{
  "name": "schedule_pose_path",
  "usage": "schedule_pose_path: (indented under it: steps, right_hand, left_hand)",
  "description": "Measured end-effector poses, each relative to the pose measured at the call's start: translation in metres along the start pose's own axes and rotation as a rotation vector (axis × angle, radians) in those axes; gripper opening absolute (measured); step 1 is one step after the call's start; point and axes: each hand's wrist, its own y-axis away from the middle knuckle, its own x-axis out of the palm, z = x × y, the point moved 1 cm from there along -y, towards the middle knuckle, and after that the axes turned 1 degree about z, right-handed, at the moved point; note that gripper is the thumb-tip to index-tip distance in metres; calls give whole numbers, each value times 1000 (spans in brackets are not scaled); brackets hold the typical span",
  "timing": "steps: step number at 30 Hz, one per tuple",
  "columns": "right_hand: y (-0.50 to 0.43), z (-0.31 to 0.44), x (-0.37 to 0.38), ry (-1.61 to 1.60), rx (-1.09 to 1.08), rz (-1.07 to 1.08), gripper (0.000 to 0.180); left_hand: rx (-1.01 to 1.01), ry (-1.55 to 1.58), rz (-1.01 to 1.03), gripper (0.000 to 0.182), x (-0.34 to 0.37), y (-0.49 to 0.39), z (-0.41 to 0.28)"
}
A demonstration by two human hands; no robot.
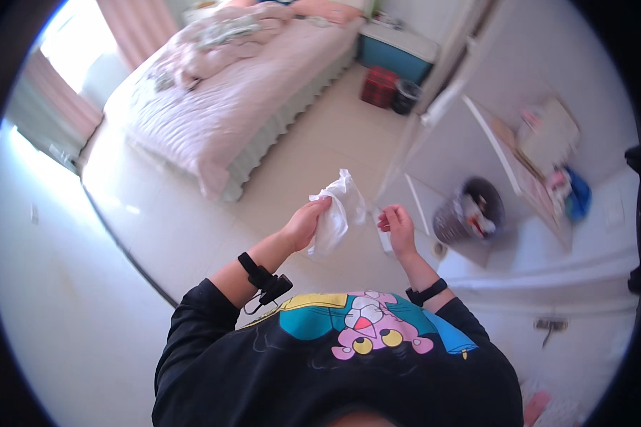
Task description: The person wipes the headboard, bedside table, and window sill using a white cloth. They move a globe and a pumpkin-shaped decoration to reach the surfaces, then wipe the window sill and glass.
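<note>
My left hand [305, 224] grips a thin, crumpled white plastic bag [335, 216] in front of my chest, thumb on top. To the right of the bag is my right hand [398, 228], raised with its fingers curled; whether anything thin lies between its fingertips cannot be told. Close beyond my right hand, a dark waste bin [451, 220] with a clear liner and some rubbish in it stands on a low shelf.
A bed [256, 107] with a pink quilted cover lies ahead. By the nightstand [398, 48] are a red plaid box [379, 87] and a small black bin [406, 97]. White shelving [494, 144] at the right holds a blue bag [578, 193] and other items.
</note>
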Motion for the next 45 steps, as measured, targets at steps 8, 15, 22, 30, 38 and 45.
schedule_pose_path:
  steps: [8,15,22,30,38,45]
  right_hand:
    - [-83,61,266,-800,619,918,69]
    - [-130,75,521,-744,831,1167,58]
    - [-248,71,728,-348,913,1133,47]
    - [-300,7,978,-135,799,1399,38]
    - [-341,24,1222,43,751,1498,41]
    - [-462,12,1421,320,438,1185,45]
  left_hand:
    - [608,-1466,-411,46,-143,67,-69]
    - [753,-1149,-671,40,-341,184,-160]
    - [470,-643,-1105,28,-508,231,-233]
    - [434,15,-1133,62,-751,246,-252]
    - [383,374,-666,48,-990,290,-399]
    - [447,402,-775,33,-1198,281,-538]
